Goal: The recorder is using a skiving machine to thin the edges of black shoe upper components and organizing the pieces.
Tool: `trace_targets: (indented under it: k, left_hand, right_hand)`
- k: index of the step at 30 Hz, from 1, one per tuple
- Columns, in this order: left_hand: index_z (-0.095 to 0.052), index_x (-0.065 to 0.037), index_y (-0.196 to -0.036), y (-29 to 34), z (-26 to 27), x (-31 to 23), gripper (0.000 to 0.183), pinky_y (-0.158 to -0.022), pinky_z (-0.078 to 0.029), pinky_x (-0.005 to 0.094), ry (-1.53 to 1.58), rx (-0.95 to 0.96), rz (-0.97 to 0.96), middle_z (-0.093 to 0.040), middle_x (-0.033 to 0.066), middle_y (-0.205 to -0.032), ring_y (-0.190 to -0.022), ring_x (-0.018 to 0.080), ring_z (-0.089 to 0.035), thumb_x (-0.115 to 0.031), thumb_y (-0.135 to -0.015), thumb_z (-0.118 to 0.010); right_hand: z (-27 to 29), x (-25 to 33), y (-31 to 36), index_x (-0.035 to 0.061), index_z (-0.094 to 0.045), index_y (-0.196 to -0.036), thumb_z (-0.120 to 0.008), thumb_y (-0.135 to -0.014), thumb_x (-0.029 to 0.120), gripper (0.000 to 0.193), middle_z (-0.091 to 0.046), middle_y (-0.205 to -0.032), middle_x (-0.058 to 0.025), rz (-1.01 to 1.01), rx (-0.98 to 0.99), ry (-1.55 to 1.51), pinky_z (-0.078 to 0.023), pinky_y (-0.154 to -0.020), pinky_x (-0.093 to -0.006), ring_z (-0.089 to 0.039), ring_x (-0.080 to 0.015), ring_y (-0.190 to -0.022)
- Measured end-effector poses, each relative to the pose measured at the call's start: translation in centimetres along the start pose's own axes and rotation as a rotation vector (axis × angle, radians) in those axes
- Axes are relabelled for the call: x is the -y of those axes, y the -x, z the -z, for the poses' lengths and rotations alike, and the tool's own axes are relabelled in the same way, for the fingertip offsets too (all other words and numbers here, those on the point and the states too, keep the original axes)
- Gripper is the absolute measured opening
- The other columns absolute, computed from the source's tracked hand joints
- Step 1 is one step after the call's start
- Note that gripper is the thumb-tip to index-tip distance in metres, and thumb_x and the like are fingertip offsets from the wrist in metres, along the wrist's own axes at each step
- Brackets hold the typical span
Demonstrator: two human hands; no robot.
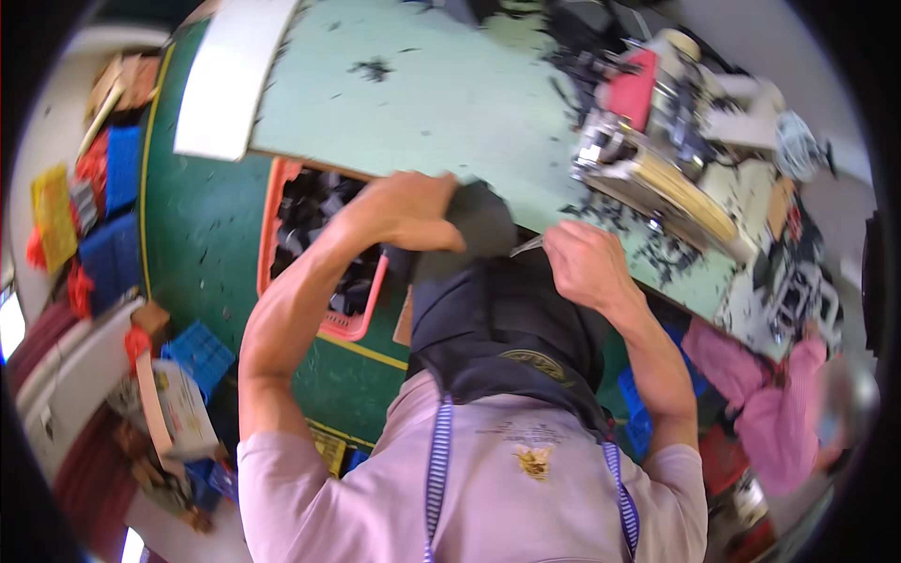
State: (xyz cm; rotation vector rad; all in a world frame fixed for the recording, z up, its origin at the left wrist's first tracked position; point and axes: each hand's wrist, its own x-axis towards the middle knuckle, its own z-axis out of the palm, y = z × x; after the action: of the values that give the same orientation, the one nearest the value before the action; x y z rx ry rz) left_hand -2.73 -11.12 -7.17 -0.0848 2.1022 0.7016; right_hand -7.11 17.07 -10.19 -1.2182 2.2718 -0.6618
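Observation:
My left hand (413, 211) is closed on a dark grey piece of fabric (483, 220) at the table's near edge, above my lap. Its thumb lies along the near side of the piece, and the fingertips are partly hidden behind it. To the right, my right hand (587, 263) is curled into a fist around a small pointed metal tool (528, 246). The tool's tip points left toward the fabric, a short way from it. Its handle is hidden in my fist, so its exact kind does not show. A black apron (488, 319) covers my lap.
Dark scraps lie scattered over the pale green table (422, 94). A sewing machine (666, 159) stands at the right. Under the table edge, a pink-orange crate (347, 324) holds dark pieces. A white board (230, 75) lies far left; a person in pink (779, 413) sits at right.

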Motion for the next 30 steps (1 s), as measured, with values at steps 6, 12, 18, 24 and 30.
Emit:
trace_targets:
  k: [6,12,18,24,30]
  left_hand:
    - [-0.050,0.004,-0.129,-3.7,0.5,-0.5,0.079,-0.086,-0.052,0.0468,0.206,-0.563,0.082,-0.069,0.0283,-0.102,-0.097,0.0437,-0.067,-0.041,-0.070,-0.076]
    - [-0.045,0.004,-0.121,-6.9,-2.4,0.0,0.069,-0.081,-0.052,0.0512,0.140,-0.814,0.198,-0.067,0.0318,-0.095,-0.090,0.0492,-0.066,-0.038,-0.075,-0.073]
    - [-0.043,0.002,-0.113,-6.7,-2.3,-0.3,0.061,-0.081,-0.051,0.0530,0.221,-0.763,0.204,-0.066,0.0313,-0.098,-0.093,0.0499,-0.065,-0.034,-0.074,-0.074]
    - [-0.048,0.002,-0.134,-6.1,-1.0,3.4,0.084,-0.066,-0.057,0.0342,0.710,-0.507,0.029,-0.069,0.0127,-0.103,-0.087,0.0170,-0.069,-0.032,-0.069,-0.088]
    - [-0.044,-0.002,-0.142,-5.7,-1.5,3.1,0.084,-0.084,-0.054,0.0309,0.790,-0.472,-0.104,-0.067,0.0115,-0.114,-0.101,0.0177,-0.065,-0.025,-0.074,-0.088]
  right_hand:
    - [-2.8,-8.1,3.1,-0.0011,-0.067,-0.101,-0.058,-0.081,-0.005,0.022,-0.064,-0.101,-0.0151,-0.373,-0.488,0.326,-0.049,-0.087,-0.0447,-0.059,-0.0368,-0.097]
    - [-1.1,-1.6,-0.2,-0.0016,-0.066,-0.102,-0.068,-0.089,0.010,0.017,-0.067,-0.102,-0.0147,-0.488,-0.499,-0.105,-0.051,-0.086,-0.0378,-0.063,-0.0296,-0.100]
    - [-5.3,-0.5,-10.4,-0.0004,-0.053,-0.120,-0.073,-0.091,0.026,0.044,-0.063,-0.112,-0.0117,-0.448,-0.352,-1.262,-0.052,-0.082,-0.0341,-0.064,-0.0195,-0.099]
    - [-5.2,-1.5,-13.3,0.0017,-0.051,-0.113,-0.080,-0.084,0.036,0.053,-0.061,-0.108,-0.0110,-0.572,-0.198,-1.202,-0.052,-0.079,-0.0311,-0.062,-0.0174,-0.095]
    - [-3.8,-0.7,-13.2,0.0032,-0.052,-0.103,-0.080,-0.082,0.036,0.048,-0.061,-0.095,-0.0087,-0.590,-0.171,-1.189,-0.053,-0.070,-0.0301,-0.062,-0.0158,-0.083]
